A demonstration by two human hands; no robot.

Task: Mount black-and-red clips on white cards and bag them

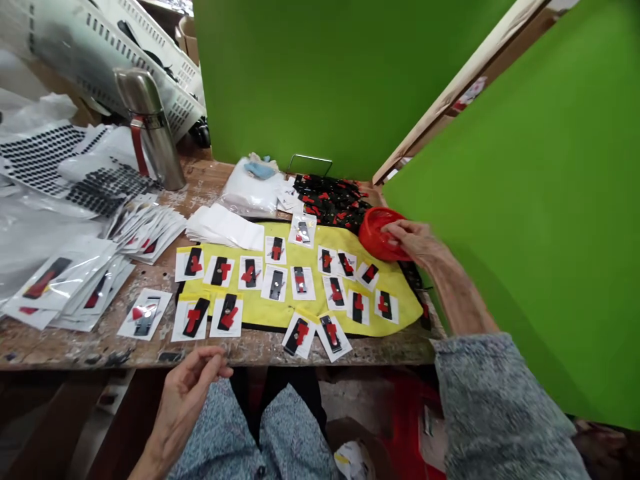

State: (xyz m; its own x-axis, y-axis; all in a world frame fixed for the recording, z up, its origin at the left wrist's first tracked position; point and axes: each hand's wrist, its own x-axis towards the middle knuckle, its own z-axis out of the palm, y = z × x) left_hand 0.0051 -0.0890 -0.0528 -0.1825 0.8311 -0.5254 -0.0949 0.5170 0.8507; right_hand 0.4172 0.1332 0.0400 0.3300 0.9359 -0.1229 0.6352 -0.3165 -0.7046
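Note:
My right hand point(415, 241) reaches over the rim of a red plastic bowl point(373, 233), fingers pinched together inside it. What they hold, if anything, is too small to make out. My left hand point(193, 383) hovers in front of the table's near edge, fingers loosely bent and apart, with nothing visible in them. Between the hands lies a yellow cloth mat point(315, 248) with black edging. On and around it are several white cards, each bearing a black-and-red piece; one such card point(230, 315) is close to my left hand.
Black-and-red pieces point(333, 200) are heaped behind the mat. White slips point(225, 225) and a clear plastic bag point(253, 187) lie left of them. Packed pouches point(63, 280), a steel thermos point(150, 127) and white baskets point(100, 47) stand left. Green panels point(300, 80) bound the back and right.

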